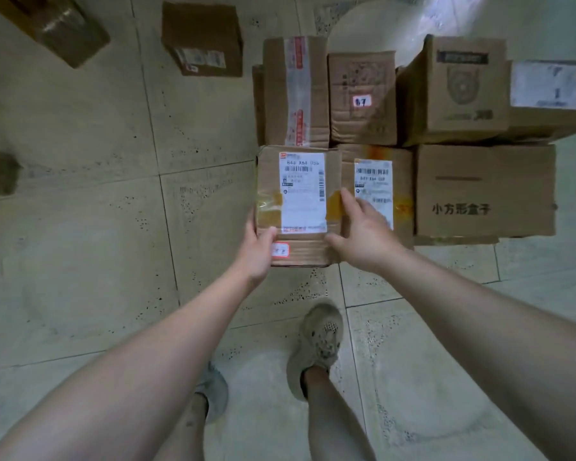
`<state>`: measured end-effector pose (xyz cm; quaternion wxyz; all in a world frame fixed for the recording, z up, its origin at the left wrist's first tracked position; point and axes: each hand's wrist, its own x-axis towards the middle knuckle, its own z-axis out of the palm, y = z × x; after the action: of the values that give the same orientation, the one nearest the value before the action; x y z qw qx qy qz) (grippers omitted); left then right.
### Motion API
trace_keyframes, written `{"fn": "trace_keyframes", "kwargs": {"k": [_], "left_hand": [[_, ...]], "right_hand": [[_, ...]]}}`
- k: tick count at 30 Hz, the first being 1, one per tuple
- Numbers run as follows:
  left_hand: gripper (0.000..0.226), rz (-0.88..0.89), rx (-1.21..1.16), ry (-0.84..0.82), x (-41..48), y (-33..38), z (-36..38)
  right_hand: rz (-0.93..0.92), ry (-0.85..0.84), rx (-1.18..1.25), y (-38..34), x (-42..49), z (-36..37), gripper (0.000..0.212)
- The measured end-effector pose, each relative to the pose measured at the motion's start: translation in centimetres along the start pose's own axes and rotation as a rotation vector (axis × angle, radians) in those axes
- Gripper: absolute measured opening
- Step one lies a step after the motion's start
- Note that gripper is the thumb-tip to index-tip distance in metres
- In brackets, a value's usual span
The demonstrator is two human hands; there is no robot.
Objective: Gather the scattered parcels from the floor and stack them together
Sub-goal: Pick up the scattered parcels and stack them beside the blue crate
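i hold a flat-sided cardboard parcel (300, 207) at 12 o'clock, with a glossy white label and amber tape on top, just beside the stack of creased brown boxes (479, 191) at 1 o'clock. my left hand (258, 249) grips its near left corner, thumb on top. my right hand (363, 231) rests spread against its right edge. a loose box (202, 38) lies at 11 o'clock on the speckled floor tiles (80, 227)

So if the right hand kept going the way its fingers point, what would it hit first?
The right hand touches the held parcel; beyond it, likely the red-and-white-taped box, though depth is unclear.
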<state>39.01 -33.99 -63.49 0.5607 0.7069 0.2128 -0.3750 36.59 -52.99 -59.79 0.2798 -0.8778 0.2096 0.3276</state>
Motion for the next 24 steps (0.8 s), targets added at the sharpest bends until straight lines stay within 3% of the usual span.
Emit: {"fn": "trace_keyframes", "kwargs": {"k": [10, 15, 24], "left_hand": [[0.047, -0.07, 0.12, -0.041, 1.1, -0.2, -0.8], [0.075, -0.077, 0.186, -0.057, 0.0, 1.7, -2.5], [0.074, -0.038, 0.283, 0.055, -3.6, 4.9, -16.7]], "right_hand": [[0.017, -0.011, -0.004, -0.2, 0.2, 1.2, 0.086], [0.042, 0.045, -0.023, -2.3, -0.1, 0.0, 0.088], [-0.056, 0.079, -0.167, -14.2, -2.9, -1.1, 0.081]]}}
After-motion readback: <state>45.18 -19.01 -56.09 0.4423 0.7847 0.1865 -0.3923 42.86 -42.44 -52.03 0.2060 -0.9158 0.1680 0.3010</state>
